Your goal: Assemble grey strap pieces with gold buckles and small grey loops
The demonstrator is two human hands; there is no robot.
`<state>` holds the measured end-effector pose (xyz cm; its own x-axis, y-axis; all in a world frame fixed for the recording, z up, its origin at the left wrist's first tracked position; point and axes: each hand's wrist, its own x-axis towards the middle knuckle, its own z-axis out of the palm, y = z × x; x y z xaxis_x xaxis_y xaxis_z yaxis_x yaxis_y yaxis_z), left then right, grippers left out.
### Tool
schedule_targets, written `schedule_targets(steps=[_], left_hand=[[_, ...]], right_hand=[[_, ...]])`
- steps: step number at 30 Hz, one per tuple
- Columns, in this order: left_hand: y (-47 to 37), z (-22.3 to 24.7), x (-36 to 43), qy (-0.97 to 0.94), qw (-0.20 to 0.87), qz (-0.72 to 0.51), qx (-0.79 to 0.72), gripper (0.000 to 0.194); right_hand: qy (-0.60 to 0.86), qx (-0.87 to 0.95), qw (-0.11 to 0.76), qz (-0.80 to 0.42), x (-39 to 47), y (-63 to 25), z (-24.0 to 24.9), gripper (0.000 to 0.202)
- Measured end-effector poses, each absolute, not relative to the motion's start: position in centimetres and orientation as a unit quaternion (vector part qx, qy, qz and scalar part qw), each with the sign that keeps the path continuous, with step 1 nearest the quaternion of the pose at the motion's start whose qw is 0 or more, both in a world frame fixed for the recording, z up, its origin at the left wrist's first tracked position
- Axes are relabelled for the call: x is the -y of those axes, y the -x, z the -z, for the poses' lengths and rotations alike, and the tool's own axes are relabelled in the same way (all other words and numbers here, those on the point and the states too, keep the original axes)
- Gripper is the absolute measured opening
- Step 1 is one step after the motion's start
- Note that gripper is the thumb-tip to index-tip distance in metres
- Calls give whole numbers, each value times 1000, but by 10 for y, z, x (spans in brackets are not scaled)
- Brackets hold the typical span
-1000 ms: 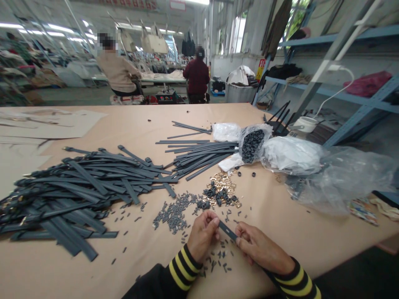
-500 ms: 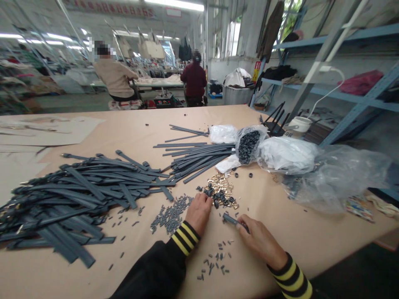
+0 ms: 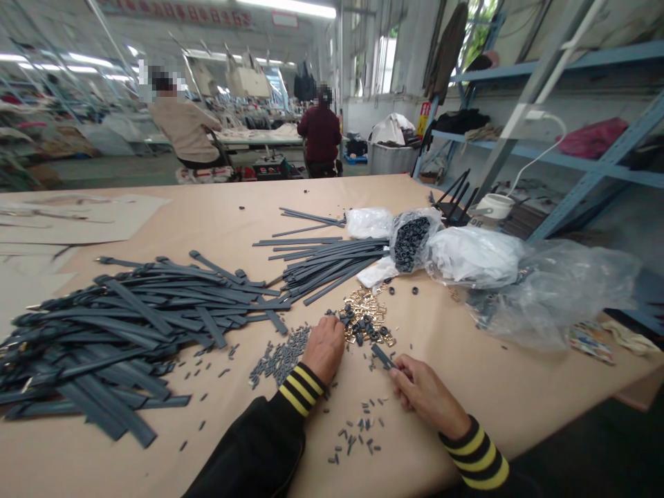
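Hands (image 3: pixel 428 393), two; strap (image 3: pixel 382 356) in right, one

Dark grey strap (image 3: pixel 382 356), angled, near heaped gold buckles (image 3: pixel 366 301) mixed with dark loops (image 3: pixel 364 331).

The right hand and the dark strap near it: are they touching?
Touching. The head view shows the right hand pinching the dark strap between thumb and fingers, with the strap's end sticking out past them.

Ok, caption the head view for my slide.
Right hand holding a dark strap, left hand beside gold-coloured metal pieces.
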<state>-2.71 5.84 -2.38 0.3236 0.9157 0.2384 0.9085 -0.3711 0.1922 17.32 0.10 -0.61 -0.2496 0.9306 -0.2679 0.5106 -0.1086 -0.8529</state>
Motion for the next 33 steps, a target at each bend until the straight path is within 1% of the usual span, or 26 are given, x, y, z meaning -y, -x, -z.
schedule_targets(steps=[4,7,11,14,16,18,21,24,26,29,33], left_hand=[[29,17,-58,-841,21,-177,-510,17],[29,13,-59,-862,31,-167,-477,17],[28,18,-63,-850,14,-172,-498,14],[29,21,-66,-837,7,-199,-510,14],[30,19,-65,-821,28,-238,-518,17],[31,14,-60,-793,95,-303,-520,19],[28,10,-46,-720,273,-378,-515,16],[18,11,-30,-618,488,-376,-488,15],[11,12,-21,-547,593,-368,-463,15],[4,9,-13,-479,660,-374,-441,17],[2,5,-11,-464,671,-389,-429,19]], right_hand=[[578,613,225,-490,-1,-173,4,22],[581,603,229,-496,-1,-173,5,23],[583,591,231,-507,-2,-173,7,24],[577,582,236,-523,-2,-174,6,24],[574,568,238,-540,-2,-174,2,24],[565,562,243,-554,-1,-173,-3,21],[548,575,249,-554,0,-169,-13,13],[543,593,249,-540,1,-164,-17,10],[544,601,252,-528,1,-160,-16,12],[545,601,255,-526,1,-156,-11,16],[541,602,268,-522,1,-150,-11,18]])
